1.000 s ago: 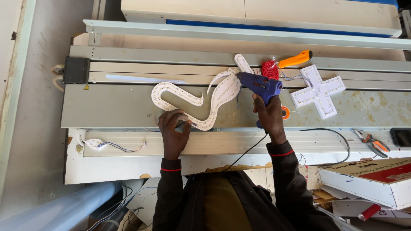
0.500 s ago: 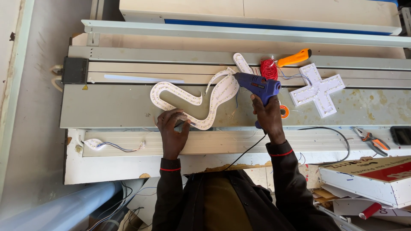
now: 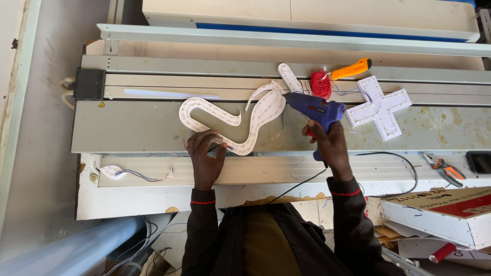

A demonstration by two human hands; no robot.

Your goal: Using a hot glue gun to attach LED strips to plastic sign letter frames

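The long grey metal bench (image 3: 153,130) looks matt and scuffed, with dull stains and rusty specks toward its right end. On it lies a white curving plastic sign piece (image 3: 204,113), smooth and slightly glossy, studded with rows of small pale beads. The white cross-shaped plastic piece (image 3: 379,107) beside it has the same smooth finish. The blue plastic glue gun (image 3: 318,108) has a satin sheen, its casing moulded and hard. A red spool of thin wire (image 3: 320,84) looks fibrous and matt. The orange plastic handle (image 3: 352,69) shines a little. The white cardboard box (image 3: 440,214) looks papery, with worn edges. The dark sleeves (image 3: 204,230) are matt cloth.
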